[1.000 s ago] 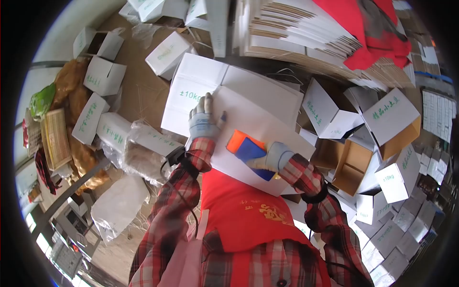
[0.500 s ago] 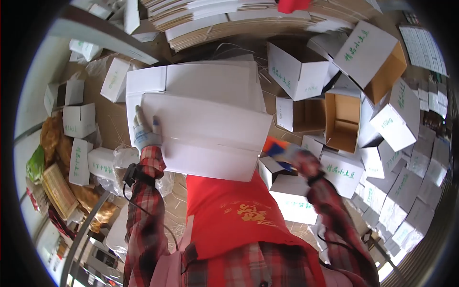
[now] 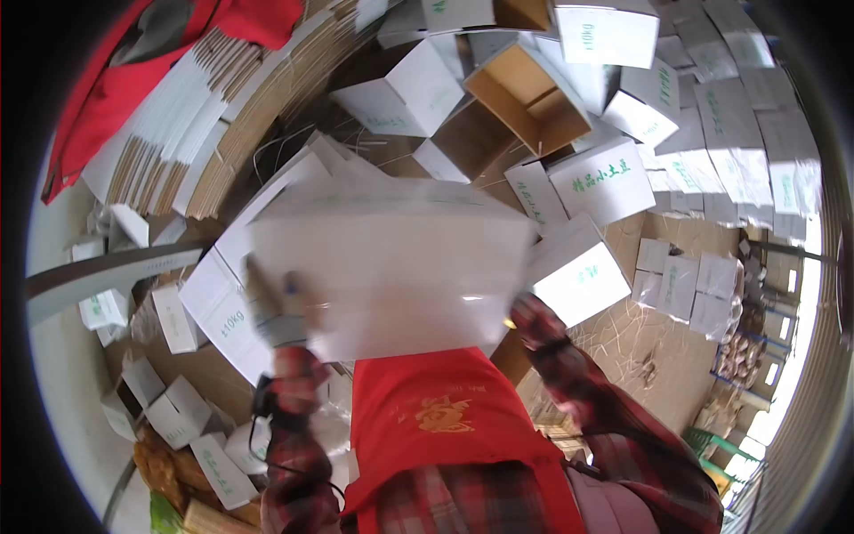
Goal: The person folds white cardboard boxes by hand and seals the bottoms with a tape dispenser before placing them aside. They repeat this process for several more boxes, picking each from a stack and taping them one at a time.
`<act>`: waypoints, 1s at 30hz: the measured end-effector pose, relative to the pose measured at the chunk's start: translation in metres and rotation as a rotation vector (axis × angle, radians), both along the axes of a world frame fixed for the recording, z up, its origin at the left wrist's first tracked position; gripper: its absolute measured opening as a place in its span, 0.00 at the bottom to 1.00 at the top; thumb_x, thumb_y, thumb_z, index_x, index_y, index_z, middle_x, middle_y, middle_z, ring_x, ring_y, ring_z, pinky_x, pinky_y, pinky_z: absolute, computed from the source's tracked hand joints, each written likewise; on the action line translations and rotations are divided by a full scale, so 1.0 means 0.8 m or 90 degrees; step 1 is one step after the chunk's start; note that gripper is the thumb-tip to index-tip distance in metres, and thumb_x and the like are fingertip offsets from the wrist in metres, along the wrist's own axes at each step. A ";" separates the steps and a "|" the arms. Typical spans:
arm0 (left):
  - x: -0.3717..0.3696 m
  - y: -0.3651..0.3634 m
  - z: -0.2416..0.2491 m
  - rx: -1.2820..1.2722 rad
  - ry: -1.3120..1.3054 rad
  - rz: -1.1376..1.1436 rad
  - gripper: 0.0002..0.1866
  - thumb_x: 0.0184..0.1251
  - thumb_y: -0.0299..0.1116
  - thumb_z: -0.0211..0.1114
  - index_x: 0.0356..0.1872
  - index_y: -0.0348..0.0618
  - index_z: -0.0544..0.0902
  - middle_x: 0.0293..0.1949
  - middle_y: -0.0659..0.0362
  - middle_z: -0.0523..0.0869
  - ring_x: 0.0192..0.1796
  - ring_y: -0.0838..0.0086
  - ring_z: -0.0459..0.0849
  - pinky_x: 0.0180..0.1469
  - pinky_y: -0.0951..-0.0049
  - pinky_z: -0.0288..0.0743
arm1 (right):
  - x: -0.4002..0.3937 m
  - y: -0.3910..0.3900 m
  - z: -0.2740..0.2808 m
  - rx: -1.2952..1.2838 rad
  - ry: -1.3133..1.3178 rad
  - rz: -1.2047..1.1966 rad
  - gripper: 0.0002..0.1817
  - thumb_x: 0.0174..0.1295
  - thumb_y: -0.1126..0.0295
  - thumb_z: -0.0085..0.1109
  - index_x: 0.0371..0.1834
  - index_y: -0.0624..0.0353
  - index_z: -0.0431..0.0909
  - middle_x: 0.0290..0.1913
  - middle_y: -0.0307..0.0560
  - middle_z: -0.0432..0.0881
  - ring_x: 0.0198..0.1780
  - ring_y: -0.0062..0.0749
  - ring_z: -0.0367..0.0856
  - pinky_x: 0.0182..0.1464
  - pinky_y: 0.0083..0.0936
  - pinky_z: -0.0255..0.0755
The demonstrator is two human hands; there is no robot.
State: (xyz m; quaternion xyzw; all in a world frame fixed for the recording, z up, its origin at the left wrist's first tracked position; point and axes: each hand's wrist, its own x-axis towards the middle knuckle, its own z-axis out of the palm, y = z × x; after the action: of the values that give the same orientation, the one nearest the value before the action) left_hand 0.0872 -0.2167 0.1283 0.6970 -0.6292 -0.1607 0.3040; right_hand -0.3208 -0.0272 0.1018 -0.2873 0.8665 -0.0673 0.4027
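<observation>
A white cardboard box [image 3: 409,276], smeared by motion, spans the space in front of my red apron [image 3: 418,400]. At its left end my gloved left hand [image 3: 274,307] grips it, fingers pointing forward and blurred. My right hand [image 3: 527,319] is at the box's lower right corner; its fingers are mostly hidden, and a small yellow spot shows beside them. I cannot make out whether it holds a tool. Beneath and left of the box lies another white carton [image 3: 213,294] with green "±10kg" print.
Open white boxes with brown insides [image 3: 534,98] crowd the far side. Flattened cardboard sheets [image 3: 178,133] are stacked at the far left, near a red cloth [image 3: 98,116]. A metal bar [image 3: 116,267] juts in from the left. Wrapped carton stacks [image 3: 721,116] stand at the right.
My view has swung to the right. The box has turned and now shows a broad blurred side. My right hand has come in to its corner; the orange and blue object there no longer shows.
</observation>
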 end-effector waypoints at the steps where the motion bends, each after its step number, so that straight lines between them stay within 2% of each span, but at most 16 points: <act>1: -0.058 -0.003 0.019 -0.050 0.053 -0.045 0.36 0.57 0.38 0.61 0.65 0.36 0.59 0.63 0.48 0.65 0.64 0.59 0.65 0.65 0.64 0.58 | -0.028 0.047 0.018 -0.001 0.026 -0.091 0.17 0.54 0.57 0.60 0.42 0.54 0.75 0.29 0.40 0.77 0.29 0.26 0.77 0.32 0.22 0.70; 2: -0.107 -0.005 0.045 -0.153 0.054 -0.166 0.35 0.55 0.37 0.62 0.63 0.36 0.62 0.63 0.49 0.66 0.64 0.57 0.65 0.65 0.63 0.59 | -0.050 0.090 0.038 -0.010 0.051 -0.182 0.16 0.54 0.57 0.60 0.41 0.54 0.75 0.29 0.40 0.77 0.28 0.26 0.76 0.32 0.22 0.70; 5: -0.234 0.016 0.097 -0.184 0.168 -0.416 0.33 0.56 0.39 0.61 0.63 0.39 0.63 0.62 0.48 0.67 0.62 0.57 0.67 0.63 0.63 0.61 | -0.080 0.188 0.092 -0.072 0.103 -0.431 0.15 0.55 0.57 0.60 0.39 0.55 0.75 0.28 0.39 0.76 0.27 0.25 0.76 0.30 0.21 0.70; 8: -0.325 0.067 0.089 -0.006 0.257 -0.608 0.31 0.57 0.41 0.60 0.62 0.42 0.65 0.61 0.47 0.67 0.59 0.57 0.69 0.60 0.64 0.64 | -0.070 0.231 0.128 -0.176 0.094 -0.608 0.14 0.56 0.58 0.60 0.37 0.55 0.75 0.27 0.38 0.76 0.26 0.24 0.75 0.28 0.20 0.70; 11: -0.303 0.109 0.039 0.259 0.294 -0.643 0.29 0.59 0.42 0.58 0.61 0.45 0.66 0.60 0.46 0.67 0.57 0.56 0.71 0.58 0.64 0.67 | -0.023 0.226 0.133 -0.256 0.010 -0.689 0.13 0.57 0.58 0.60 0.35 0.55 0.75 0.25 0.37 0.75 0.24 0.23 0.75 0.27 0.20 0.69; 13: -0.228 0.128 -0.019 0.404 0.276 -0.565 0.28 0.60 0.43 0.57 0.61 0.47 0.67 0.60 0.46 0.68 0.55 0.56 0.73 0.57 0.64 0.68 | 0.023 0.214 0.118 -0.285 -0.078 -0.685 0.12 0.58 0.58 0.59 0.34 0.56 0.75 0.25 0.36 0.74 0.23 0.23 0.74 0.25 0.19 0.69; 15: -0.129 0.143 -0.081 0.478 0.202 -0.441 0.27 0.61 0.44 0.56 0.61 0.48 0.67 0.60 0.47 0.68 0.56 0.58 0.73 0.57 0.64 0.68 | 0.070 0.198 0.090 -0.290 -0.169 -0.640 0.18 0.51 0.55 0.66 0.35 0.56 0.75 0.23 0.35 0.74 0.22 0.23 0.74 0.24 0.20 0.70; 17: -0.034 0.164 -0.139 0.556 0.132 -0.301 0.27 0.61 0.45 0.55 0.62 0.48 0.66 0.60 0.49 0.69 0.56 0.59 0.73 0.58 0.64 0.67 | 0.096 0.176 0.048 -0.159 -0.186 -0.566 0.21 0.51 0.54 0.66 0.39 0.58 0.76 0.27 0.38 0.78 0.25 0.23 0.77 0.26 0.21 0.72; 19: 0.045 0.186 -0.186 0.646 0.088 -0.182 0.27 0.62 0.45 0.54 0.62 0.49 0.65 0.60 0.50 0.69 0.57 0.61 0.72 0.59 0.64 0.67 | 0.105 0.150 -0.029 -0.081 -0.221 -0.387 0.29 0.46 0.52 0.69 0.45 0.62 0.76 0.32 0.42 0.81 0.30 0.28 0.80 0.32 0.24 0.75; 21: 0.093 0.200 -0.221 0.731 0.108 -0.083 0.27 0.63 0.46 0.52 0.62 0.50 0.65 0.60 0.52 0.70 0.57 0.63 0.72 0.59 0.65 0.66 | 0.133 0.082 -0.041 0.008 -0.078 -0.076 0.34 0.41 0.54 0.72 0.50 0.64 0.74 0.36 0.45 0.82 0.37 0.31 0.81 0.39 0.26 0.75; 24: 0.115 0.199 -0.260 0.812 0.266 0.026 0.27 0.64 0.47 0.50 0.63 0.51 0.64 0.60 0.54 0.70 0.58 0.65 0.72 0.60 0.65 0.66 | 0.190 -0.032 -0.016 0.084 -0.021 0.118 0.44 0.36 0.43 0.69 0.51 0.67 0.71 0.42 0.56 0.81 0.45 0.42 0.81 0.47 0.28 0.72; 26: 0.113 0.184 -0.277 0.825 0.438 0.114 0.27 0.65 0.48 0.49 0.63 0.52 0.63 0.60 0.56 0.71 0.59 0.67 0.72 0.61 0.65 0.65 | 0.203 -0.057 -0.045 0.015 -0.051 0.163 0.46 0.37 0.42 0.69 0.54 0.68 0.69 0.45 0.57 0.80 0.47 0.43 0.79 0.47 0.28 0.72; 27: 0.108 0.174 -0.284 0.814 0.543 0.168 0.27 0.65 0.48 0.49 0.63 0.52 0.63 0.60 0.57 0.71 0.59 0.68 0.72 0.61 0.65 0.65 | 0.205 -0.068 -0.057 -0.016 -0.064 0.184 0.47 0.37 0.42 0.69 0.55 0.68 0.68 0.46 0.58 0.79 0.48 0.43 0.79 0.47 0.28 0.72; 30: 0.107 0.155 -0.289 0.650 1.029 0.440 0.25 0.66 0.49 0.49 0.60 0.47 0.66 0.58 0.54 0.73 0.56 0.65 0.73 0.61 0.66 0.65 | 0.204 -0.098 -0.050 0.052 -0.136 0.242 0.48 0.38 0.41 0.68 0.56 0.69 0.65 0.48 0.59 0.78 0.48 0.42 0.79 0.49 0.28 0.72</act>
State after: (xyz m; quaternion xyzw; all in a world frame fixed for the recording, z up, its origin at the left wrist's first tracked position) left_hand 0.1725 -0.0927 -0.1030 0.5698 0.1446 -0.7366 0.3345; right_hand -0.1579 -0.1053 0.0619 -0.4198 0.7514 0.0149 0.5089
